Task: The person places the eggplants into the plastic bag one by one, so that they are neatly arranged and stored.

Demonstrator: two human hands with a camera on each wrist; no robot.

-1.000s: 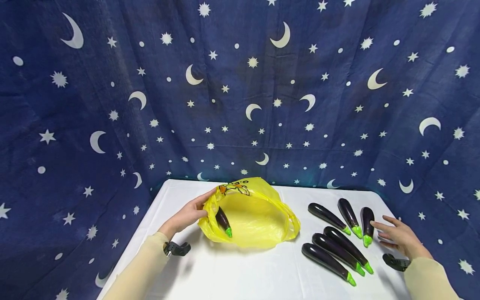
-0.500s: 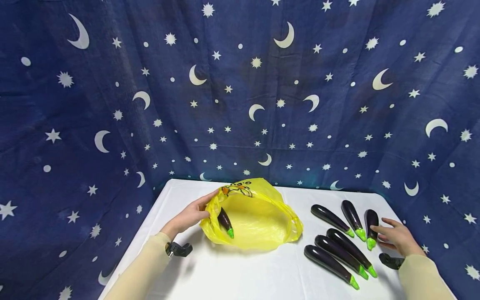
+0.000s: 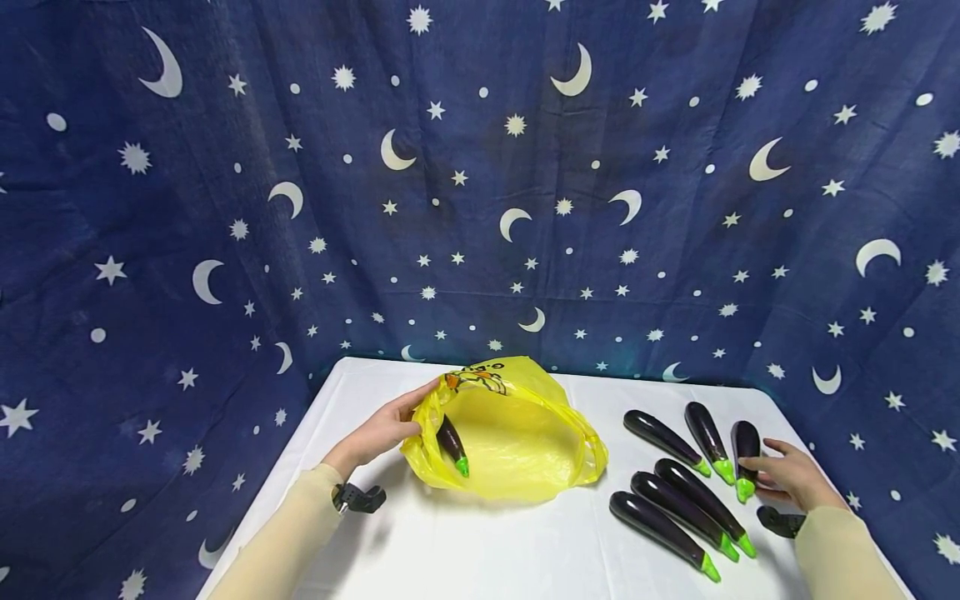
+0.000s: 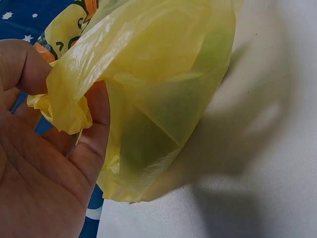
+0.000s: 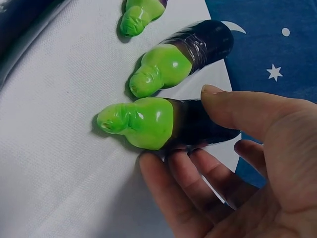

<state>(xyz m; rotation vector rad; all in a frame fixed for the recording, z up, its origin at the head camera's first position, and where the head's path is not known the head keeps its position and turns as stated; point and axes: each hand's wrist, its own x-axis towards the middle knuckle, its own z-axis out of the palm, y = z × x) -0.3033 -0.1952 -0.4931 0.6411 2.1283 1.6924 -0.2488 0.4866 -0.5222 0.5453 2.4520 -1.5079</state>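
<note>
Right hand [image 3: 797,479] has edged closer, spread astride an eggplant [image 3: 746,439] — left hand [image 3: 381,429] pinches the yellow bag [image 3: 536,382].

1. The left grip [image 4: 47,158] is filling the left side of the left wrist view, its palm facing the camera.
2. Its thumb [image 4: 27,72] and fingers [image 4: 99,104] are pinching a gathered edge of a yellow plastic bag [image 4: 153,54], and a crumpled fold is bunching between them.
3. The bag is spreading rightward, glossy and translucent; darker greenish patches [image 4: 148,139] are showing through it, too blurred to tell.
4. Black and orange print [image 4: 64,34] is showing above the thumb.
5. A white tabletop [image 4: 282,188] is extending to the right, catching a soft shadow [image 4: 233,134].
6. Blue cloth [image 4: 15,29] with white stars is showing at upper left.
</note>
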